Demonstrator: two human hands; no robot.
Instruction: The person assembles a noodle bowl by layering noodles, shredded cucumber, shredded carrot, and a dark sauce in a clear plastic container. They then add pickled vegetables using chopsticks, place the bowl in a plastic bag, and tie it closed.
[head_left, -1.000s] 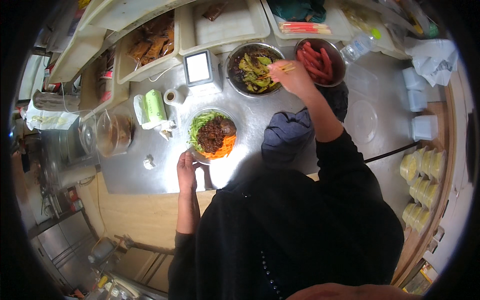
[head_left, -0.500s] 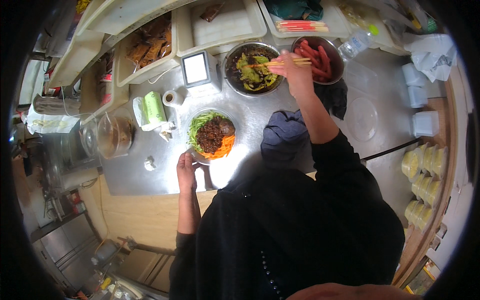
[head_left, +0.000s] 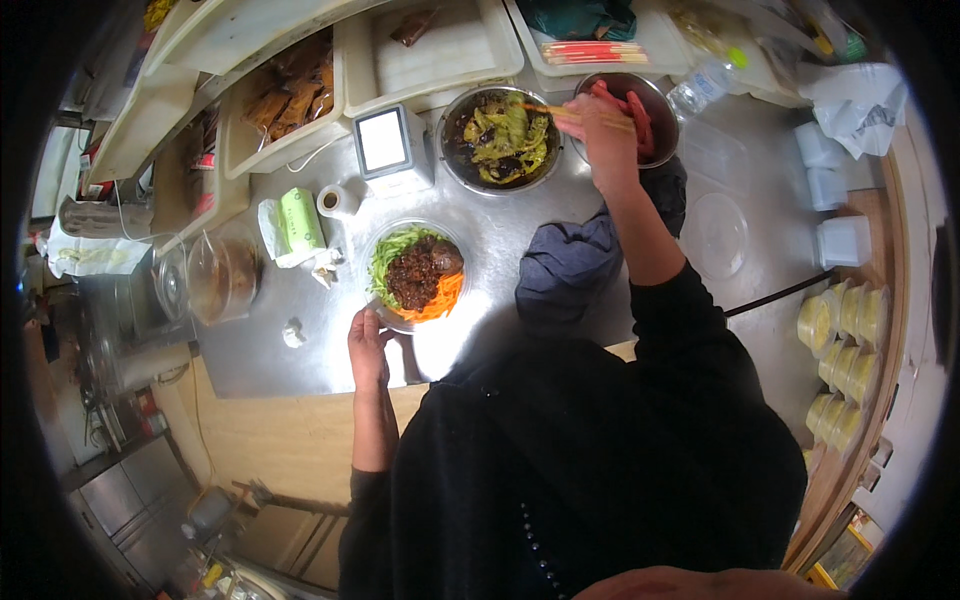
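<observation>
My right hand (head_left: 601,128) is closed round a pair of wooden chopsticks (head_left: 548,108). Their tips reach over the far right part of a metal bowl (head_left: 447,160) and touch dark-dressed green leaves (head_left: 505,142). Whether the tips grip a leaf is too small to tell. At the near left rim of a clear round bowl (head_left: 467,290), the fingers of my left hand (head_left: 367,340) are closed on the edge. That bowl holds green shreds (head_left: 384,262), orange shreds (head_left: 447,296), dark minced topping (head_left: 410,280) and a brown round piece (head_left: 446,257).
Beside my right hand stands a metal bowl of red sausages (head_left: 637,120). A dark blue cloth (head_left: 565,265) lies below my right forearm. A white device with a screen (head_left: 381,142), a paper roll (head_left: 338,200) and a green tissue pack (head_left: 298,222) stand left. Plastic bins (head_left: 430,50) line the back.
My right hand has shifted slightly right, and the chopstick tips have moved right and away from me within the bowl of greens. My left hand stays at the clear bowl's rim.
</observation>
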